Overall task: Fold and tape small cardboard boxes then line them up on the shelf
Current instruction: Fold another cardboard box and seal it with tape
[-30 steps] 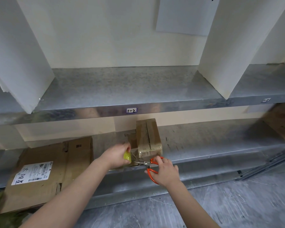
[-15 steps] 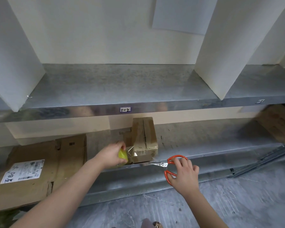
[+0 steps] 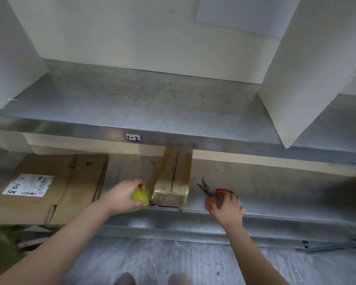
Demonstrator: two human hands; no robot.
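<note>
A small taped cardboard box (image 3: 173,179) stands on the lower metal shelf (image 3: 265,194), its front end near the shelf edge. Just left of it my left hand (image 3: 123,196) grips a yellow tape roll (image 3: 141,195); a shiny strip of tape runs from the roll to the box's front left corner. To the right of the box, orange-handled scissors (image 3: 213,194) lie on the shelf with their blades apart and pointing away from me. My right hand (image 3: 228,206) rests on the orange handles with its fingers curled over them.
Flattened cardboard boxes (image 3: 56,186) with a white label lie on the lower shelf at the left. The upper metal shelf (image 3: 152,108) carries white upright dividers (image 3: 308,83) and a small tag. Grey floor lies below the shelves, and my feet show at the bottom.
My right hand has carried the scissors away from the box's front corner to the right and set them down on the lower shelf. My left hand stays by the box with the tape roll.
</note>
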